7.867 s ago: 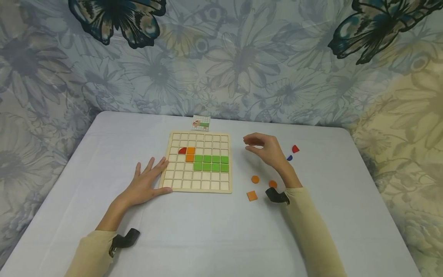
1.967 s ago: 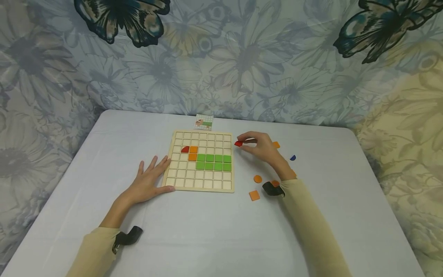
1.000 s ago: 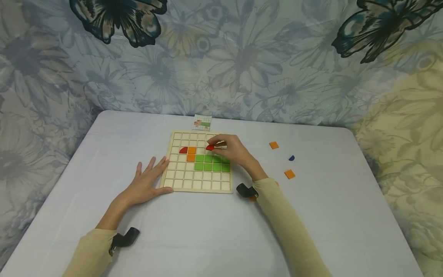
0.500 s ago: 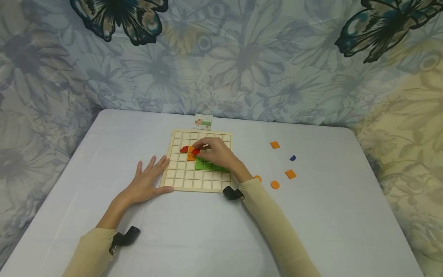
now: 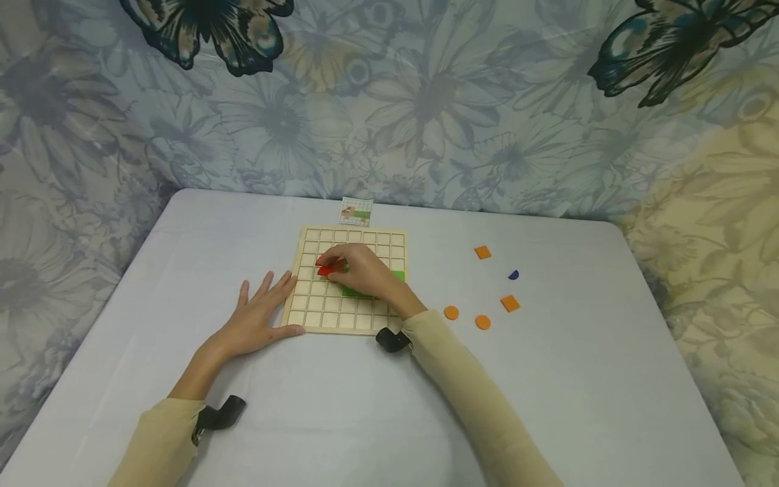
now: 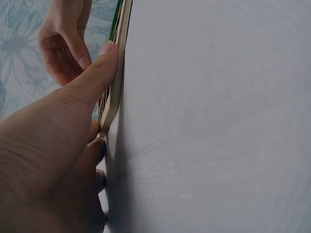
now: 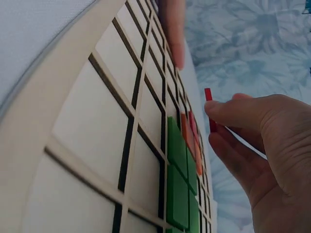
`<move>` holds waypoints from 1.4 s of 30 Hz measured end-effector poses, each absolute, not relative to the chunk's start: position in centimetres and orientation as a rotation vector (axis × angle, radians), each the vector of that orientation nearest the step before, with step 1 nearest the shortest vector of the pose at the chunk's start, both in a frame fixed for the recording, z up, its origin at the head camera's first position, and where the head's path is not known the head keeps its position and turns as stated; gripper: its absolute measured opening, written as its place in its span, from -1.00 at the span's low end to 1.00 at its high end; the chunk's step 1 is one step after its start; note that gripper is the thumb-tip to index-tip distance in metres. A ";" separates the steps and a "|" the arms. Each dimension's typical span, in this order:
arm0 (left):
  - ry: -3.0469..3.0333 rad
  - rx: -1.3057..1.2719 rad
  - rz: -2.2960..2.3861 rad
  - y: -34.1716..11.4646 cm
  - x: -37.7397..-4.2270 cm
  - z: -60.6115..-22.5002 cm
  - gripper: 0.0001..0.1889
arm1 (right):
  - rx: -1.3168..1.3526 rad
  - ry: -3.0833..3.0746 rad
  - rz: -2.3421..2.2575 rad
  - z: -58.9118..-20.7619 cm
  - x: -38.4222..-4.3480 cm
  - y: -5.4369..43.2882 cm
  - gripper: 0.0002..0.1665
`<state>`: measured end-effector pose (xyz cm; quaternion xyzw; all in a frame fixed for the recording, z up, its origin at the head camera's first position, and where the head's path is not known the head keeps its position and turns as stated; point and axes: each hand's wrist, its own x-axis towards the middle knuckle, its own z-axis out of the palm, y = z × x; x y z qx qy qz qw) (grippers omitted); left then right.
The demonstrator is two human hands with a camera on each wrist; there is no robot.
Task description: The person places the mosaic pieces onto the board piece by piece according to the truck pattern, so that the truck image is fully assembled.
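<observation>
My right hand [image 5: 364,270] pinches a red wedge-shaped tile [image 5: 324,270] between thumb and fingers. In the right wrist view the held red tile [image 7: 208,93] stands on edge, a little off the board surface. The wooden grid board [image 5: 371,323] lies under that hand, with green square tiles [image 7: 178,194] and orange tiles [image 7: 198,160] set in its cells. Much of these is covered by the hand in the head view. My left hand [image 5: 255,325] lies spread on the table, fingertips and thumb touching the board's left side and near corner.
Right of the board lie two orange squares [image 5: 510,303], two orange discs [image 5: 451,312] and a blue half-disc [image 5: 514,274]. A small printed picture card [image 5: 356,211] sits behind the board. White cloth [image 5: 304,419] covers the table, with a patterned fabric wall [image 5: 389,122] behind.
The red wedge tile, on the table at right 7.9 s ago, is now in my right hand. That hand has moved left across the board to the first red tile's area. My left hand stays put.
</observation>
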<state>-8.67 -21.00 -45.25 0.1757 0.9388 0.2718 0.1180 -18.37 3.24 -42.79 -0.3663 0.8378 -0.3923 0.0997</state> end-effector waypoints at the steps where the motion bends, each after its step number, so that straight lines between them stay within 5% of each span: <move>1: 2.741 0.513 0.800 -21.0 -8.6 -45.3 0.10 | -1.088 2.481 -1.147 -42.9 -18.3 3.1 -0.66; 42: 2.749 0.515 0.812 -21.0 -8.7 -45.0 0.08 | -1.028 2.592 -1.018 -43.4 -18.2 -1.0 -0.68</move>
